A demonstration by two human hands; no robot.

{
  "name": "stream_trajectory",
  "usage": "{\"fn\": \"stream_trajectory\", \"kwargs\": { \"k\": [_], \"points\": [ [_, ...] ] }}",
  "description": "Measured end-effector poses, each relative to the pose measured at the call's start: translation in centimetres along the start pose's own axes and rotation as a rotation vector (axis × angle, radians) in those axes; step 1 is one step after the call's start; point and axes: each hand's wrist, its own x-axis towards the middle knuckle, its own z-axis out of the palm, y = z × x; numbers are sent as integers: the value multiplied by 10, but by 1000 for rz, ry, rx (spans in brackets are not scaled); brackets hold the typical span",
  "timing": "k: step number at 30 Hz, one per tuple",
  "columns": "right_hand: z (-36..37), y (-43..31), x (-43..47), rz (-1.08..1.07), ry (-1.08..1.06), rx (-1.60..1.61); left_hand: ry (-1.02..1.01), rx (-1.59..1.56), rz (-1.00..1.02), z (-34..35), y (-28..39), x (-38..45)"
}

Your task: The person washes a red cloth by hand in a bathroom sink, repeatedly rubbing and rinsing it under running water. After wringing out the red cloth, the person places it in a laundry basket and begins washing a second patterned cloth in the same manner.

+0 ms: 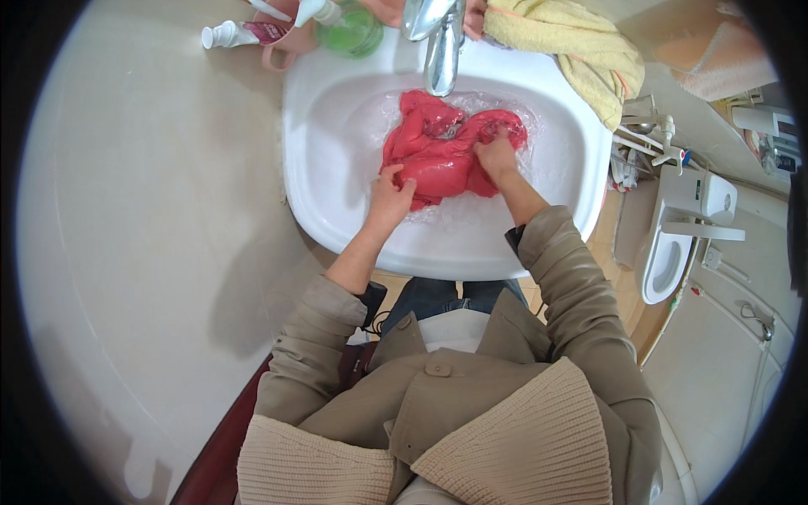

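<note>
A wet red cloth item, seemingly a garment, (435,164) lies bunched in water in the white washbasin (328,218). My left hand (392,197) is at its lower left edge, thumb and fingers apart; whether it pinches any fabric cannot be told. On the right part of the cloth rests my right hand (499,154), its fingertips hidden among wet folds and water. The chrome faucet (442,60) reaches over the basin just behind the cloth.
A green soap bottle (353,31), a pink cup (297,41) and a white-capped tube (230,35) stand at the back left. A yellow towel (549,28) drapes over the back right rim. A toilet (666,268) is at the right, beyond a pipe valve (670,142).
</note>
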Motion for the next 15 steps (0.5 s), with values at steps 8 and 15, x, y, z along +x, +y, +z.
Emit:
{"fn": "stream_trajectory", "kwargs": {
  "k": [8,15],
  "points": [
    [3,-52,-117,-400,-614,488,-451,-988,-30,7,37,-7],
    [-27,-101,-123,-659,29,-156,-371,-1205,-193,15,39,-25]
  ]
}}
